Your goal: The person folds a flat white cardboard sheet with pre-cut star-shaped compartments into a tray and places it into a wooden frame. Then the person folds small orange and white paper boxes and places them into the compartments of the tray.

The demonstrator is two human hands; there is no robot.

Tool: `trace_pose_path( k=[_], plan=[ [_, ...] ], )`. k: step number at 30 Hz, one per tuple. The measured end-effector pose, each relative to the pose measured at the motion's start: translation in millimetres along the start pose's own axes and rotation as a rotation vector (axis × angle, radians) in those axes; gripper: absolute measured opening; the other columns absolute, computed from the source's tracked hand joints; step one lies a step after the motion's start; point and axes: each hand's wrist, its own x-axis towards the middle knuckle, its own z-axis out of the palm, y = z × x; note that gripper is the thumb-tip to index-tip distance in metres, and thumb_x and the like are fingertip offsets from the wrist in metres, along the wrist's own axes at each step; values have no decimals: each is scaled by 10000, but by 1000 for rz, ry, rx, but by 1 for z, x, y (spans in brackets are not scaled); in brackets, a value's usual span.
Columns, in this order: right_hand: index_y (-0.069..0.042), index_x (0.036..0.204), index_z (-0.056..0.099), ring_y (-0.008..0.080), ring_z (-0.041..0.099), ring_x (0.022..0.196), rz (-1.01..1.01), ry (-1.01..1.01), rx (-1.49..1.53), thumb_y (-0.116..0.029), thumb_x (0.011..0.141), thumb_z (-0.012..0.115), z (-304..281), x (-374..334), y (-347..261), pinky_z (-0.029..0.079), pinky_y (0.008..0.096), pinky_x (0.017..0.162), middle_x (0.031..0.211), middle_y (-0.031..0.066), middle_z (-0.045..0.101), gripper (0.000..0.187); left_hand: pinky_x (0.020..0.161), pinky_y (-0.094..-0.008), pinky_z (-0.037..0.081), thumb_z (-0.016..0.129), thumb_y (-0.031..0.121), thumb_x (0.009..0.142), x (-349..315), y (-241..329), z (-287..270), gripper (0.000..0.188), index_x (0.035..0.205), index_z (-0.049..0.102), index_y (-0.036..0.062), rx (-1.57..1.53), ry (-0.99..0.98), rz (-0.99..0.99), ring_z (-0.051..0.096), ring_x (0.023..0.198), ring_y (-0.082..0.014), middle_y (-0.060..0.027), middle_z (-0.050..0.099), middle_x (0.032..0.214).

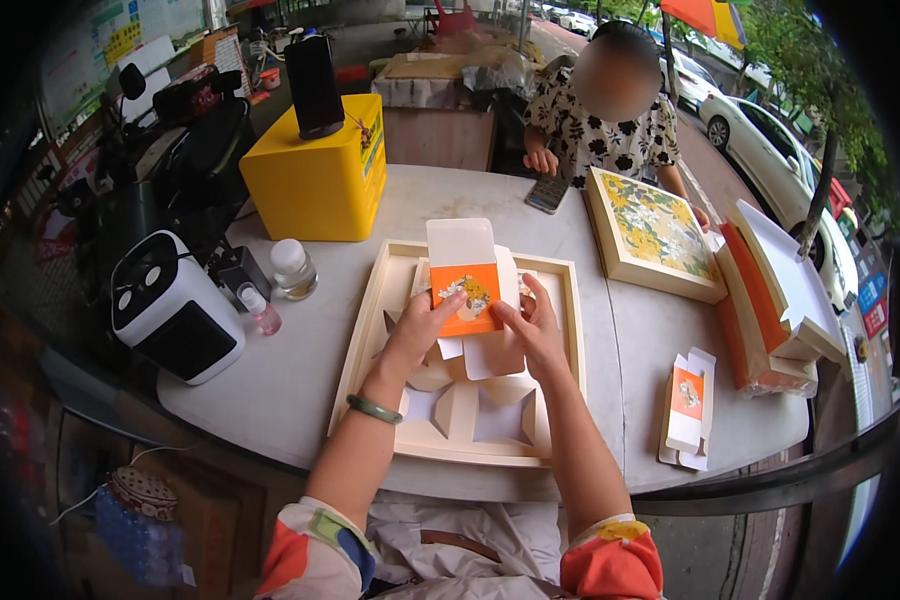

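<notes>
We've got both hands on a small orange carton with a flower print, held up over the cream tray on the round white table. Left hand pinches the carton's left edge, thumb on the printed face; right hand grips the right edge, fingers curled behind. Top flap stands open and white, so we judge the two-sided grip is there to keep the walls square while flaps are loose. Carton sits above the tray's cardboard dividers, probably so it's close to the cells. A second, flat carton blank lies to the right near the table edge, well apart from the hands. Floral box lid and stacked orange-and-white boxes sit further right; yellow box, two small bottles and a black-and-white device to the left. Hidden: the carton's bottom flaps and back are behind our fingers, can't tell if they're tucked. Tray cells under the hands are covered. Another person's hand across the table rests by a dark flat object, too small to identify.
</notes>
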Motion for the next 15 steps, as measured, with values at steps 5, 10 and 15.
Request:
trace_pose_path(
  k=[5,10,15],
  plan=[
    [18,1205,596,165,659,961,105,-95,142,-81,847,745,-6,-1,-13,538,299,835,1081,114,684,400,886,-279,526,602,146,964,-2,-2,-10,278,1184,615,-24,-49,-87,-3,640,991,-123,-67,674,1115],
    [14,1138,629,145,659,921,94,-66,98,-166,886,725,3,-8,-23,540,296,818,1042,106,695,325,845,-265,528,621,201,967,-4,7,-2,279,1150,639,-8,-109,76,21,635,960,-106,-51,675,1071],
    [15,1127,643,118,647,900,122,-87,233,-281,971,624,-9,-6,-1,529,273,789,1005,82,699,335,796,-257,536,612,254,976,-1,-4,-2,296,1116,649,-4,117,10,148,640,911,-95,-42,682,1028]
  ],
)
